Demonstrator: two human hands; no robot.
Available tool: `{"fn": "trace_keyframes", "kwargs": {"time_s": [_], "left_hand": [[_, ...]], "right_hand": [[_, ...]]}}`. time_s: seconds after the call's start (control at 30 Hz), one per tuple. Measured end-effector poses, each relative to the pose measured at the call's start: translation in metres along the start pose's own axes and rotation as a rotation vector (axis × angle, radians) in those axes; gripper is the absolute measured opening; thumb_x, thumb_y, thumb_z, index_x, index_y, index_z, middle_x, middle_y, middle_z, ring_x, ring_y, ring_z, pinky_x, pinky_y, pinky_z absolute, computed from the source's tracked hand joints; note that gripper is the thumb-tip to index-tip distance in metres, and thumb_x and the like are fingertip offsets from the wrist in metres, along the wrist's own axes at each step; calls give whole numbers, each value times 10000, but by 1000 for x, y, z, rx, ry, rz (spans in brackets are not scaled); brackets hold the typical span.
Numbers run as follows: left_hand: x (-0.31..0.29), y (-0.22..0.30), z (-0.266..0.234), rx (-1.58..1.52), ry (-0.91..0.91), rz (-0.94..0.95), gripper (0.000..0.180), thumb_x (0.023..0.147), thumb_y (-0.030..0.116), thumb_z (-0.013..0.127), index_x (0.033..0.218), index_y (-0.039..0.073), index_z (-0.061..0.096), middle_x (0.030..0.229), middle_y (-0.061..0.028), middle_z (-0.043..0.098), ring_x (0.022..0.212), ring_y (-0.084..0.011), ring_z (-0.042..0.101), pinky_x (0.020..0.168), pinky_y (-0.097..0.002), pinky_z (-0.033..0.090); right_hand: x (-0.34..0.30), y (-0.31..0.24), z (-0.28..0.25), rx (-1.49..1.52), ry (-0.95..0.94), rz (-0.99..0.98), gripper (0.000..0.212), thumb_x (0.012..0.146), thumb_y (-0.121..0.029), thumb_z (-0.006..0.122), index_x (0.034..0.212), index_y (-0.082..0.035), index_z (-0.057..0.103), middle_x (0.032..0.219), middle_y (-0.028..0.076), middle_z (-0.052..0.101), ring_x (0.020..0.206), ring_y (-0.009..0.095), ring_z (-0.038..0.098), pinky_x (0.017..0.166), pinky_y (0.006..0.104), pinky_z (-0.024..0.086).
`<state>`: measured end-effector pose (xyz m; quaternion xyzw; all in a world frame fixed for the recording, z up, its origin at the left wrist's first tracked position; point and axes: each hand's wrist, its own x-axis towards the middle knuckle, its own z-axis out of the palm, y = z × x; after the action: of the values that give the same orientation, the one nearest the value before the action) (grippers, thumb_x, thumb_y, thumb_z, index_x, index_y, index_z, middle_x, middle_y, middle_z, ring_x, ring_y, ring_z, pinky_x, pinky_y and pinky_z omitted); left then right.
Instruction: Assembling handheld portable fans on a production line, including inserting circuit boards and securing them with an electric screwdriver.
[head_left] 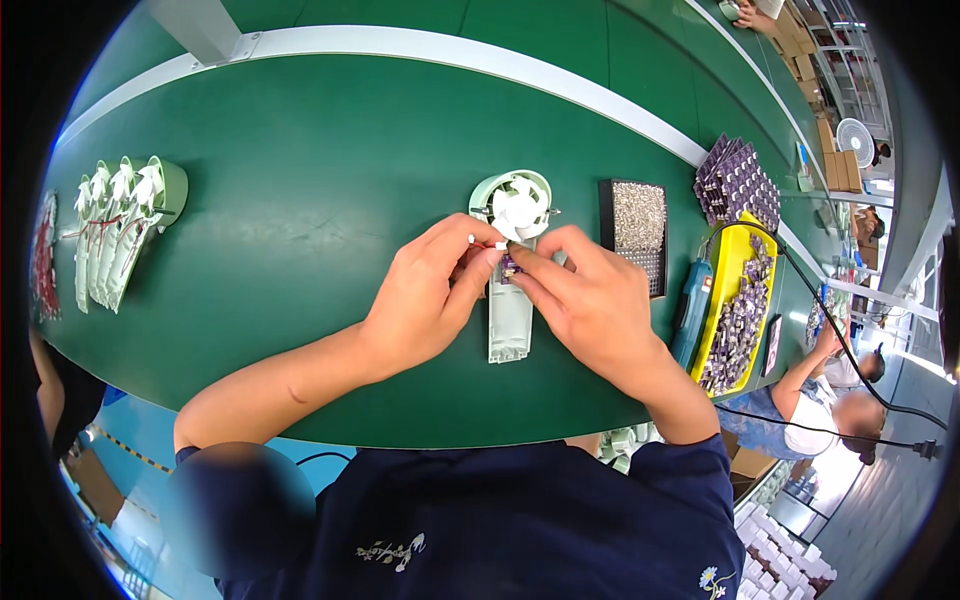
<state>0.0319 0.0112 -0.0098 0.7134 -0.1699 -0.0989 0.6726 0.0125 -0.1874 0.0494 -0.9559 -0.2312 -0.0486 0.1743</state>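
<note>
A pale green handheld-fan shell (510,325) lies in front of me, its round head holding a white fan blade (517,210) and its handle pointing toward me. Over the top of the handle, my left hand (425,295) pinches a small white plug (500,245) between thumb and forefinger. My right hand (595,295) comes in from the other side, its fingers closed on a small purple circuit board (509,268) against the shell. The fingers partly cover the board, so whether plug and board are joined cannot be made out.
Several similar fan shells (125,225) with red wires stand at the left, near a red wire bundle (46,255). To the right are a black tray of small metal parts (638,215), a teal electric screwdriver (692,310), a yellow bin (707,362) of circuit boards and stacked purple board panels (738,180). A co-worker (800,410) sits beyond.
</note>
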Motion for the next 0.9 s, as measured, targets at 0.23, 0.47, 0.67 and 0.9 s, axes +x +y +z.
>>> {"fn": "trace_keyframes", "kwargs": {"time_s": [0.23,0.47,0.67,0.9], "left_hand": [[-1,6,-6,77,-46,-19,132,1074,56,519,1130,-17,613,982,-121,624,734,-161,656,633,-299,526],[0,8,-4,196,-77,148,141,909,-42,672,1044,-7,655,925,-102,603,677,-205,608,627,-326,521],[0,9,-1,237,-78,161,240,829,-89,751,1049,0,712,972,-82,600,734,-143,626,604,-261,515],[4,20,5,308,-52,161,181,828,-78,771,983,-2,716,969,-79,596,701,-132,610,600,-262,508]], "right_hand": [[3,-6,3,-83,3,-56,252,821,-157,822,1066,-110,781,806,-14,556,567,181,583,509,331,465],[-5,2,10,22,59,-12,242,830,-144,817,1064,-103,772,801,-14,563,586,176,597,515,324,481],[-23,3,3,279,70,148,307,879,-147,795,1169,-64,738,960,53,635,796,186,657,634,305,519],[-164,70,-28,-310,284,982,526,1007,-313,678,1406,18,592,1235,209,626,1076,326,652,927,391,514]]}}
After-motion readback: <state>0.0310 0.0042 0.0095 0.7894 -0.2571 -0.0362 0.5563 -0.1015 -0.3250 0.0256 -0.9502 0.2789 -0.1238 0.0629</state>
